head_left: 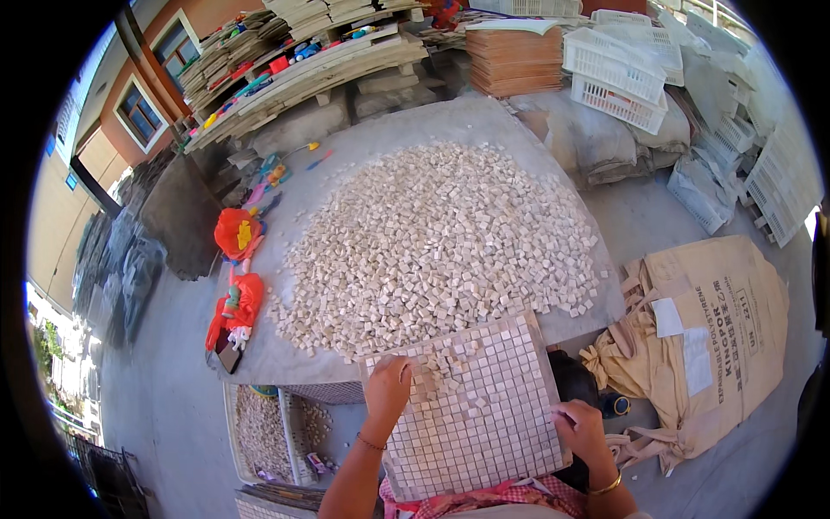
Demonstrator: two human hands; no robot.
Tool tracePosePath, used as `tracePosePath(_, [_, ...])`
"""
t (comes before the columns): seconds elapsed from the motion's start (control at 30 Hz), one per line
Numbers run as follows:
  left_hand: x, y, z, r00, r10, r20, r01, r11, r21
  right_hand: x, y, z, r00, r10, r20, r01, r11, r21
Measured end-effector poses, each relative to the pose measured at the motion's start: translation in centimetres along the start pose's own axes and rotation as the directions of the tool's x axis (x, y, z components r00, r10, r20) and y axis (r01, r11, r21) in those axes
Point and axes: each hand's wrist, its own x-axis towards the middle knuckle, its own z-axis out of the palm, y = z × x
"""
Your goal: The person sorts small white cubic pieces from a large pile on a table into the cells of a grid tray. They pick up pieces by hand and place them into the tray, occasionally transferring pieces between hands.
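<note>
A square grid tray [484, 432] rests tilted before me, its near edge at my lap and its far edge by the table. Small pale stone tiles fill most of its cells, and a loose cluster of tiles [445, 363] lies on its upper left part. Over the tray's left side, beside that cluster, is my left hand [387, 396], fingers curled together; what they hold, if anything, is hidden. My right hand [584, 432] is closed at the tray's right edge, with its fingertips bent inward; no tile can be made out in them.
A large heap of tiles [441, 233] covers the grey table [346, 143]. Red bags and small toys [238, 298] lie along its left edge. Below stands a white crate of tiles [259, 432]. A tan sack [718, 337] lies right; white crates [614, 78] are stacked behind.
</note>
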Motion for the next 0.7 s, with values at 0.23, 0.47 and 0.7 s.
tracePosePath(0.23, [2.9,-0.1,2.0,0.982,0.134,0.132,-0.139,0.99,0.027,0.0,-0.3,-0.4,1.0,-0.003,-0.01,0.003,1.0,-0.005])
tracePosePath(0.47, [2.4,-1.0,0.3,0.994,-0.052,0.1,0.065,0.989,-0.132,0.0,-0.5,-1.0,0.998,-0.014,-0.065,0.014,1.0,-0.006])
tracePosePath(0.7, [0.2,-2.2,-0.4,0.986,-0.093,0.135,0.113,0.982,-0.15,0.2,-0.5,-0.7,0.999,-0.022,-0.039,0.022,1.0,0.003])
